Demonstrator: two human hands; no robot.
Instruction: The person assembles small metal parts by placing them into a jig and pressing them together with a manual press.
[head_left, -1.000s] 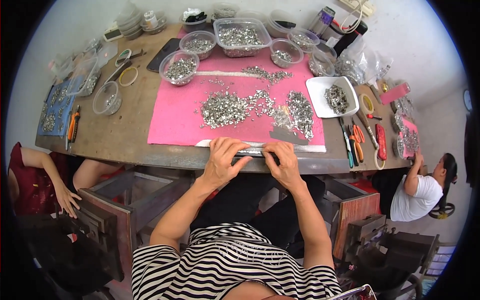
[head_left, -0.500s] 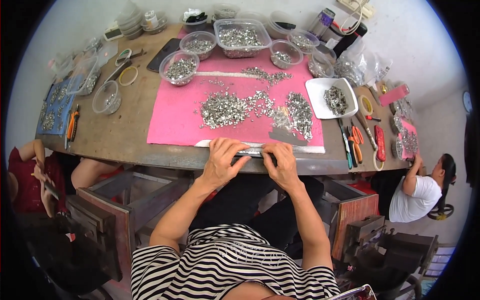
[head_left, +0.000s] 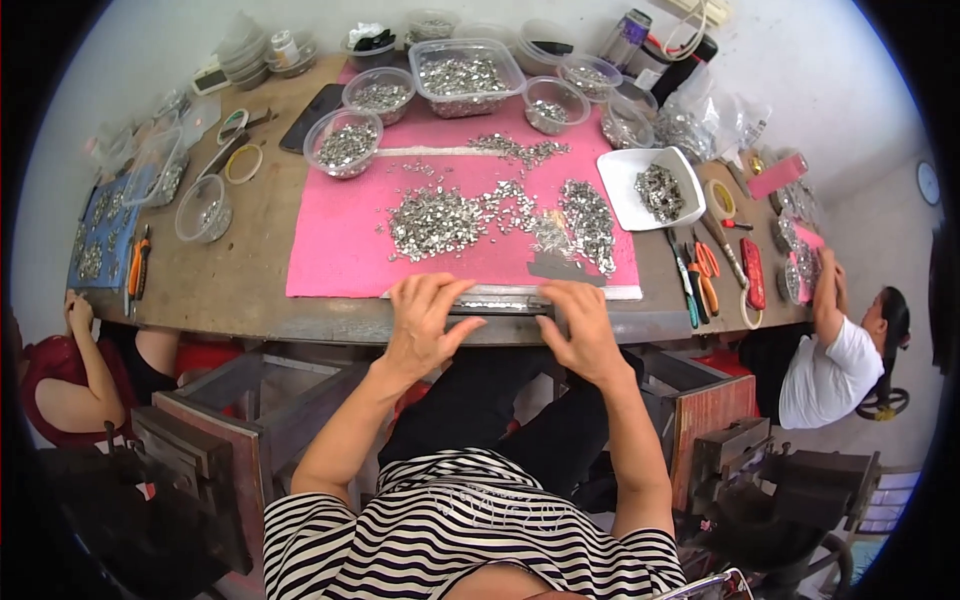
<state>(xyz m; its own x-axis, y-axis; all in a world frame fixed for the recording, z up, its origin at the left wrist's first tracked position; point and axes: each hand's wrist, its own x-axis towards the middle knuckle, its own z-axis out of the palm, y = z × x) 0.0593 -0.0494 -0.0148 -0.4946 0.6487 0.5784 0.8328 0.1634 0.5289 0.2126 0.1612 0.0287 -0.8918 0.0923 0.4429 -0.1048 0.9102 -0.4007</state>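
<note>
A narrow dark metal bar [head_left: 500, 309] lies along the table's near edge, with a silvery strip on its upper side. My left hand [head_left: 425, 315] straddles its left end, fingers over the far side and thumb on the near side. At the right end, my right hand [head_left: 583, 332] holds it the same way. The bar's ends are hidden under my hands. Just beyond, on a pink mat [head_left: 340, 240], lie a large heap of small silvery metal pieces [head_left: 435, 222] and a second heap [head_left: 588, 225] to its right. A flat grey piece [head_left: 565, 270] lies nearer the bar.
Clear tubs [head_left: 465, 78] of metal pieces line the back; a white dish [head_left: 660, 190] stands right. Pliers [head_left: 707, 285], a red case [head_left: 752, 272] and tape [head_left: 720, 198] lie beyond it. A phone [head_left: 312, 118] lies left. Co-workers sit at left [head_left: 75, 375] and right [head_left: 825, 370].
My hands have moved apart along the bar, the left a little left and the right a little right, baring more of it. The view has shifted slightly.
</note>
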